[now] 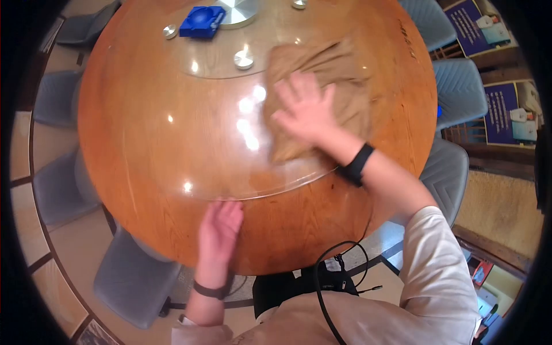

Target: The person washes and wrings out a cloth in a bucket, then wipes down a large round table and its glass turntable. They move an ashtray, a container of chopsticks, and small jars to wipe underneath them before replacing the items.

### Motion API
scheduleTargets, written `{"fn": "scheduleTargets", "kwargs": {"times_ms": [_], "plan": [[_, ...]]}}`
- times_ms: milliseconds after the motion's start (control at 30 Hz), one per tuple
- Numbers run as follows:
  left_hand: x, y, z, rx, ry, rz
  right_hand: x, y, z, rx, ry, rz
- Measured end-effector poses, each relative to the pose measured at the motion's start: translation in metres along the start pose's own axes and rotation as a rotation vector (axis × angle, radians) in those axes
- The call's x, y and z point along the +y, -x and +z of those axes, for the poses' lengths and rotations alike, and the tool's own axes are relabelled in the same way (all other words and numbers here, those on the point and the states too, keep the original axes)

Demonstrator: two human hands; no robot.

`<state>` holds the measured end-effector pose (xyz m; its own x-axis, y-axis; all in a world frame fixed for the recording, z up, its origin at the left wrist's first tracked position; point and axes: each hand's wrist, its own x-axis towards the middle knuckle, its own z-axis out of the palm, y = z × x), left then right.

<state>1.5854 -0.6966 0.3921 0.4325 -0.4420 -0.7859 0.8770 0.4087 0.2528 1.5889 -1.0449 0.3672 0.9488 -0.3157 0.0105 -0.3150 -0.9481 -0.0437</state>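
A brown cloth (351, 103) lies spread and wrinkled on the glass turntable (213, 138) of a round wooden table (132, 155). My right hand (305, 109) rests flat on the cloth, fingers spread, a black band around its wrist. Near the table's front side, my left hand (221, 227) touches the rim of the glass with its fingertips. Its fingers are stretched out and slightly blurred, and nothing shows in them.
On the glass stand a blue ashtray (201, 22) and a round metal disc (243, 60), with a larger metal hub (237, 12) behind. Grey chairs (135, 279) surround the table. A black cable (319, 282) hangs across my front. Printed boards (509, 112) stand at the right.
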Motion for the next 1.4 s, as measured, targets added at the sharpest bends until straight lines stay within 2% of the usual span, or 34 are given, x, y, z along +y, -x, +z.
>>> {"fn": "scheduleTargets", "kwargs": {"times_ms": [67,133,233,333,433,467,567,667,733,833,900,933,1033,1133,1200,1300,1367,1400], "plan": [[-0.029,0.006,0.029,0.079,-0.010,-0.066,-0.060,0.028,0.002,-0.010,-0.201,-0.219],[-0.046,-0.038,-0.055,-0.720,0.398,-0.140,-0.114,0.057,0.002,-0.050,-0.275,-0.396],[-0.016,-0.026,-0.040,-0.498,0.326,0.000,-0.133,0.064,0.000,-0.061,-0.320,-0.518],[0.014,-0.010,0.023,0.248,0.011,0.185,-0.093,0.048,0.001,-0.087,-0.328,-0.425],[0.037,-0.030,-0.015,0.159,-0.045,0.278,-0.005,0.018,-0.001,0.078,-0.150,-0.207],[0.043,-0.037,-0.030,0.135,-0.075,0.310,0.032,0.001,-0.004,0.034,-0.069,-0.124],[0.060,-0.041,-0.035,0.168,-0.130,0.375,0.113,-0.058,-0.005,-0.082,0.019,0.346],[0.071,-0.036,-0.027,0.206,-0.202,0.364,0.082,-0.106,-0.023,-0.183,-0.004,0.496],[0.073,-0.032,-0.017,0.219,-0.229,0.340,0.033,-0.130,-0.008,-0.118,-0.029,0.362],[0.074,-0.034,-0.011,0.224,-0.253,0.339,-0.068,-0.144,-0.003,-0.080,-0.125,-0.009],[0.078,-0.043,-0.020,0.262,-0.274,0.383,-0.135,-0.138,0.001,-0.132,-0.115,-0.217],[0.082,-0.047,-0.024,0.264,-0.286,0.400,-0.157,-0.135,0.001,-0.169,-0.119,-0.302],[0.100,-0.054,-0.032,0.288,-0.303,0.440,-0.162,-0.132,0.014,-0.075,-0.241,-0.394],[0.127,-0.064,-0.044,0.338,-0.338,0.455,-0.096,-0.152,0.020,-0.020,-0.129,-0.303],[0.148,-0.078,-0.058,0.340,-0.360,0.504,-0.021,-0.165,0.008,0.044,-0.115,-0.120],[0.182,-0.103,-0.072,0.330,-0.328,0.567,0.082,-0.167,-0.007,-0.079,0.033,0.291],[0.197,-0.105,-0.067,0.360,-0.224,0.605,0.114,-0.142,-0.004,-0.023,-0.036,0.312],[0.193,-0.093,-0.062,0.348,-0.193,0.540,0.105,-0.136,0.002,-0.013,-0.012,0.292]]}}
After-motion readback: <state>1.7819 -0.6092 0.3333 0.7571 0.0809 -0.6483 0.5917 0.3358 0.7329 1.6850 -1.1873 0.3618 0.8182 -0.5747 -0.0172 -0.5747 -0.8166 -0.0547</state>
